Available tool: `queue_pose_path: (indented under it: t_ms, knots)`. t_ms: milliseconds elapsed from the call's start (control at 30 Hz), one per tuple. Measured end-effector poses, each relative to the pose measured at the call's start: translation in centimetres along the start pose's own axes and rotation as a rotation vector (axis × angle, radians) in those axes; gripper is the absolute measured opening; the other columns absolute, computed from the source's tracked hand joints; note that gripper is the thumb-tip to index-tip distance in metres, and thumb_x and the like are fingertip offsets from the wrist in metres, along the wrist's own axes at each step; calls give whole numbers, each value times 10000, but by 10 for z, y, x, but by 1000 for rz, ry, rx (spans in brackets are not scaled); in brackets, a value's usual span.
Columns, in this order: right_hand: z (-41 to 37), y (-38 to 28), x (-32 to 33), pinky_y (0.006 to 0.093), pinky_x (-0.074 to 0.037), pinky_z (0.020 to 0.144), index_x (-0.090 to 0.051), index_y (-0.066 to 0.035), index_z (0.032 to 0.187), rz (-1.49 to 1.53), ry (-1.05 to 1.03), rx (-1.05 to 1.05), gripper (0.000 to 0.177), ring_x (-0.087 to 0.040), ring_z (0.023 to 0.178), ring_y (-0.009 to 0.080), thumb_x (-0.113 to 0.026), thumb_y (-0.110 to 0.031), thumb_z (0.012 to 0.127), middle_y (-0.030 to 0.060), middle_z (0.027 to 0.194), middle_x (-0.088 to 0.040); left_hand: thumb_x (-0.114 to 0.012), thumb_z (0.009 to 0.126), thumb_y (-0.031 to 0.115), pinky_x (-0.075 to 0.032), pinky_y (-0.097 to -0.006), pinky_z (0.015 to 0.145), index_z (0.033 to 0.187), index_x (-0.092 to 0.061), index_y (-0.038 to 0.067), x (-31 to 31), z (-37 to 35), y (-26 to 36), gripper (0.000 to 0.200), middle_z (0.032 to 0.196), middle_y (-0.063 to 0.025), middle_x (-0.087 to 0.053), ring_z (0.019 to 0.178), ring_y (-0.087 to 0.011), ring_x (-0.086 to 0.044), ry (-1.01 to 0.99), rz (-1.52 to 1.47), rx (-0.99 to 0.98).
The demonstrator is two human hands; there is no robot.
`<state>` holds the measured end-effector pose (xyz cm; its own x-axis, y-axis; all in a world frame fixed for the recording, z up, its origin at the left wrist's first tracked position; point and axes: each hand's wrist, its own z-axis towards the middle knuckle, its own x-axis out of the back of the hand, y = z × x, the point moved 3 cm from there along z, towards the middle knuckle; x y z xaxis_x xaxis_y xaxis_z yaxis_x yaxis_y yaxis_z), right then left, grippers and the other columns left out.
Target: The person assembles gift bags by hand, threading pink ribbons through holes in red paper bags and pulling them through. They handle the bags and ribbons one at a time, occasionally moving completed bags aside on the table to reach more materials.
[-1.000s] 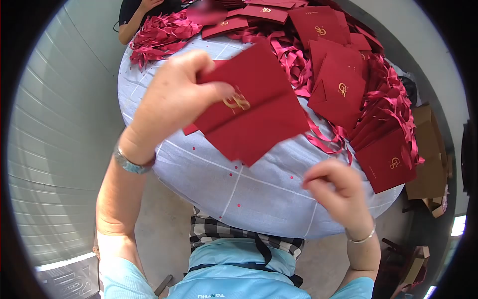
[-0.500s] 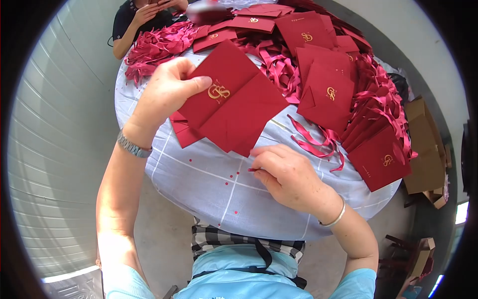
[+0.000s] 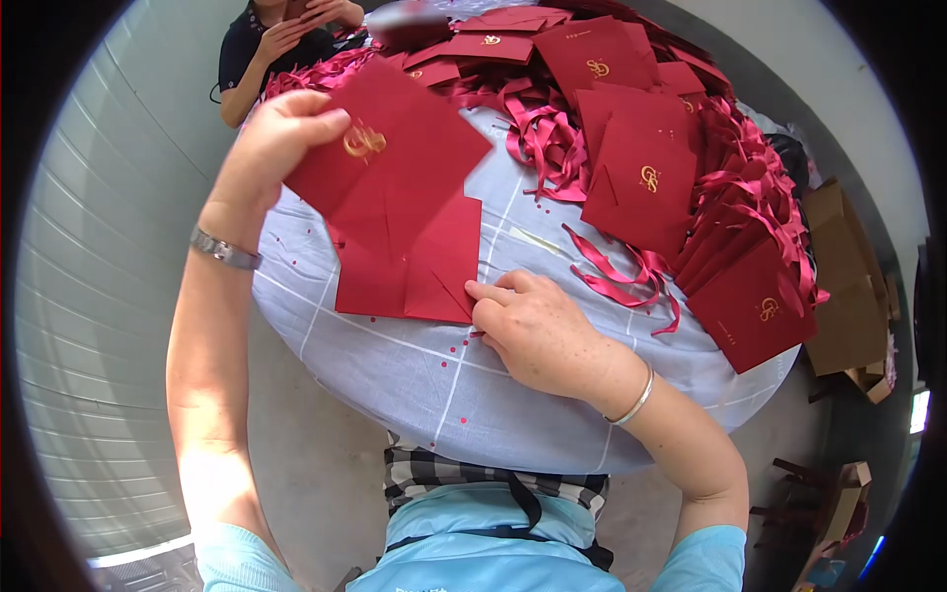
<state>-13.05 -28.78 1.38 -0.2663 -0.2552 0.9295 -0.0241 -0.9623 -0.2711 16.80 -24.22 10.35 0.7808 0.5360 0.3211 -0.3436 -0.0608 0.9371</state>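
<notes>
At a cloth-covered counter (image 3: pixel 538 434), holds one red folder (image 3: pixel 409 133) aloft, clamped in the fingers of the left hand (image 3: pixel 266 143); touches the edge of a second folder (image 3: pixel 375 281), lying below, with the right hand (image 3: pixel 547 340); cannot tell whether pinching. Seemingly handling both; calls for steadying the lower.

On my feed, the counter (image 3: pixel 552 429) has a curved edge and wears a pale blue cloth with white grid lines. Left of it I see a pale ribbed wall (image 3: pixel 99 296), daylight-bright in places. Beneath it I make out plain grey floor (image 3: pixel 321 434). Right of it stand an open cardboard box (image 3: pixel 843 271) and, lower, dark wooden furniture (image 3: pixel 789 512) I can't identify. Beyond its far right edge, a white wall (image 3: pixel 799 69) meets a grey lower band.
</notes>
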Motion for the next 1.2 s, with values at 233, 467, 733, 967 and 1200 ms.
queue_pose_path:
  t_ms: [233,467,733,967,1200]
  knots:
    - [2,-4,-4,432,-488,864,-613,10,915,111,73,-29,175,-593,1001,342,-612,-28,745,165,1145,-644,-700,850,87,-518,-279,886,1152,-596,13,-4,-29,39,328,1051,-90,-688,964,-162,-660,-74,-480,-68]
    - [-81,-1,61,420,-518,718,-613,19,986,369,-93,-335,197,-645,790,348,-633,-7,791,181,870,-660,-698,841,74,-521,-256,785,1040,-655,-4,-101,-93,20,217,969,-54,-694,855,-101,-644,-404,-492,181]
    - [-111,5,88,246,-474,634,-658,19,964,616,437,-701,121,-603,718,88,-646,-9,847,54,793,-662,-694,787,87,-517,-368,756,983,-655,-47,-165,-105,9,240,888,-197,-669,847,-292,-667,-539,412,-113]
    - [-63,3,15,308,-523,670,-673,-2,962,465,267,-582,108,-682,756,237,-648,-42,864,140,857,-692,-686,766,123,-524,-401,807,988,-681,-24,-175,-83,-7,266,913,-201,-690,908,-337,-670,-725,519,-77]
    - [-68,-2,19,349,-532,669,-669,-21,945,422,344,-485,105,-678,768,283,-678,-46,844,138,865,-689,-678,831,111,-500,-282,792,1074,-669,-11,-185,-80,-1,272,928,-87,-703,868,-144,-642,-873,333,169]
